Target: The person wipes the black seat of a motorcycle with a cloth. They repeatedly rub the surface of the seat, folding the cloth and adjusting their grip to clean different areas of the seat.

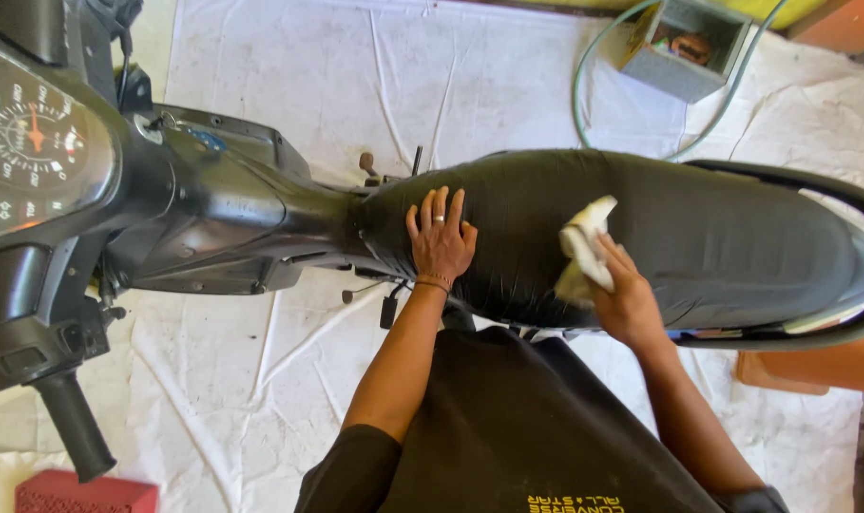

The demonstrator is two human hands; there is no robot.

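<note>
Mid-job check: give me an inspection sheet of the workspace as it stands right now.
Surface: white sheet covers the floor, wrinkled.
Job's things: black motorcycle seat; pale cloth pressed on it.
Clutter: grey open box at top; red block bottom left.
Grippers: left hand flat on the seat front, fingers spread; right hand grips the cloth.
Cables: green hose loops by the box.
Surroundings: speedometer and handlebar grip at left.
</note>
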